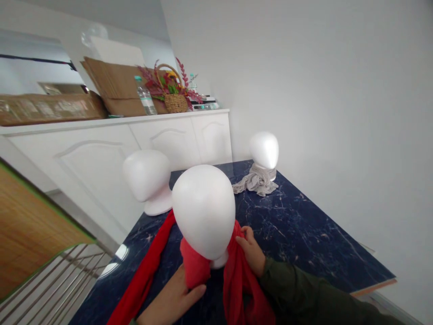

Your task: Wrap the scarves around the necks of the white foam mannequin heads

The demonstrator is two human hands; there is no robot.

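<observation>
A smooth white mannequin head [204,207] stands at the near part of the dark blue marbled table [297,234]. A red scarf [149,266] passes around its neck, with one length trailing on the left and another hanging on the right. My left hand [176,293] holds a lighter, pinkish-red fold of this scarf in front of the neck, its fingers partly hidden by the cloth. On the right of the neck, my right hand [252,250] grips the scarf between thumb and fingers. The cloth behind the head is hidden.
Another white mannequin head [147,176] stands at the left table edge. At the far right, a third head [264,151] wears a grey scarf [259,179]. Behind is a white cabinet [98,167] bearing cardboard [118,85], a bottle [146,97] and a flower basket [176,103]. A metal rack [67,280] stands left.
</observation>
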